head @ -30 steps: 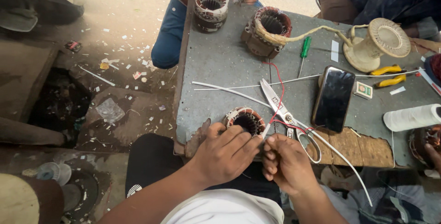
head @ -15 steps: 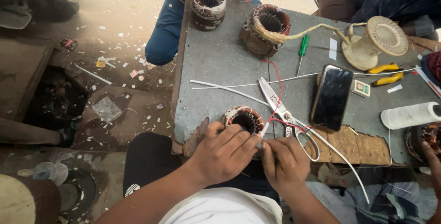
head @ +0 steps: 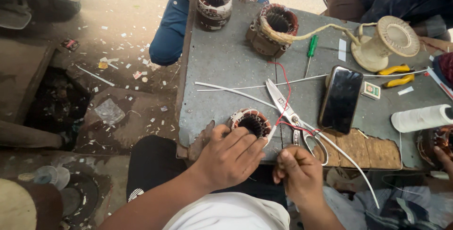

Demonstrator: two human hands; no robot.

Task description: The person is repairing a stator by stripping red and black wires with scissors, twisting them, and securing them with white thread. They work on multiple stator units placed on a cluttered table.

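Note:
A small wound motor stator (head: 250, 122) sits at the near edge of the grey metal table (head: 226, 65). My left hand (head: 230, 157) rests against its near side, fingers curled over its rim. My right hand (head: 298, 173) is just right of it, fingers pinched on a thin red wire (head: 285, 102) that runs up across the table. Large scissors (head: 289, 112) lie just beyond my right hand, and a white sleeve tube (head: 245, 95) lies beneath them.
Two larger stators (head: 274, 29) (head: 213, 6) stand at the far edge near other seated people. A cord spool (head: 384, 41), green screwdriver (head: 310, 53), black phone (head: 340, 99), yellow pliers (head: 395, 75) and white roll (head: 421, 117) lie to the right. Littered floor (head: 113, 69) on the left.
My right hand has shifted slightly lower and closer to the table edge while pinching the red wire. My left hand stays on the stator.

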